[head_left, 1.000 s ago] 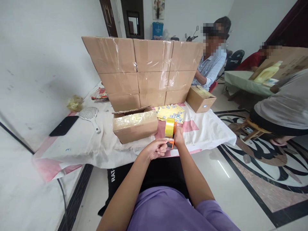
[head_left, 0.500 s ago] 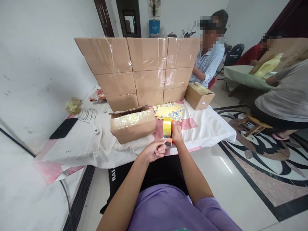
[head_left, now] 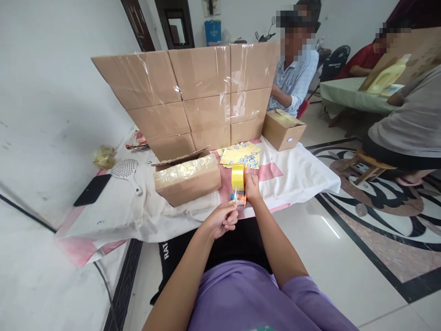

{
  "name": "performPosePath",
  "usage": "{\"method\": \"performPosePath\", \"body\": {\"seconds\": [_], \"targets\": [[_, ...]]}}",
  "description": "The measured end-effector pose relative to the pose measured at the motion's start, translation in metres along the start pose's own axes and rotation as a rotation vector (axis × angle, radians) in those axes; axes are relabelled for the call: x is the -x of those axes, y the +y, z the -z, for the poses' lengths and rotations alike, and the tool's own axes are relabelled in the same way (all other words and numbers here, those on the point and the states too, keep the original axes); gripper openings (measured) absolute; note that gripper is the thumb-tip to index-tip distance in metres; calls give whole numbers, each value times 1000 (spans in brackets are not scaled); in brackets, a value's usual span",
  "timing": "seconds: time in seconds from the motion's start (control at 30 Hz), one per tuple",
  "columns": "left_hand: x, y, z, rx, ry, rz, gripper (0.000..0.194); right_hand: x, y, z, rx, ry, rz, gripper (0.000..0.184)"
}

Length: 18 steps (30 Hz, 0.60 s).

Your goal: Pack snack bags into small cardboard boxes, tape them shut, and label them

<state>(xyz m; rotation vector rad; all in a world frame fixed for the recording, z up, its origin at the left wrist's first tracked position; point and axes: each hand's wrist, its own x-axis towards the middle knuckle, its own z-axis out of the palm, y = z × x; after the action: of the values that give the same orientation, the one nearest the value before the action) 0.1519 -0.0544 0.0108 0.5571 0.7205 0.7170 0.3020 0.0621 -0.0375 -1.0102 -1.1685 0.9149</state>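
My right hand (head_left: 252, 188) is closed around an orange tape dispenser (head_left: 238, 184) that carries a yellow roll, held upright just above the table's near edge. My left hand (head_left: 222, 219) is pinched right below the dispenser, fingers together at the loose end of the tape. To the left of the dispenser lies a cardboard box (head_left: 188, 178) with its top covered in clear tape and one flap raised. Yellow sheets with small blue stickers (head_left: 241, 155) lie behind the dispenser.
A wall of stacked taped boxes (head_left: 193, 96) stands at the back of the cloth-covered table (head_left: 299, 179). A smaller box (head_left: 283, 130) sits at the right, a slotted ladle (head_left: 126, 171) and black phone (head_left: 92, 189) at the left. Three people sit at the right.
The camera has tilted and shifted slightly. Both hands stay together at the dispenser, which has come up a little off the table.
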Motion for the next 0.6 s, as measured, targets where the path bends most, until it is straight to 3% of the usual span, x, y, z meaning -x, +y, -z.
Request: {"method": "performPosePath", "body": {"seconds": [0.6], "targets": [[23, -26, 2, -94, 40, 28, 32, 3, -10, -2, -27, -9, -50, 63]]}}
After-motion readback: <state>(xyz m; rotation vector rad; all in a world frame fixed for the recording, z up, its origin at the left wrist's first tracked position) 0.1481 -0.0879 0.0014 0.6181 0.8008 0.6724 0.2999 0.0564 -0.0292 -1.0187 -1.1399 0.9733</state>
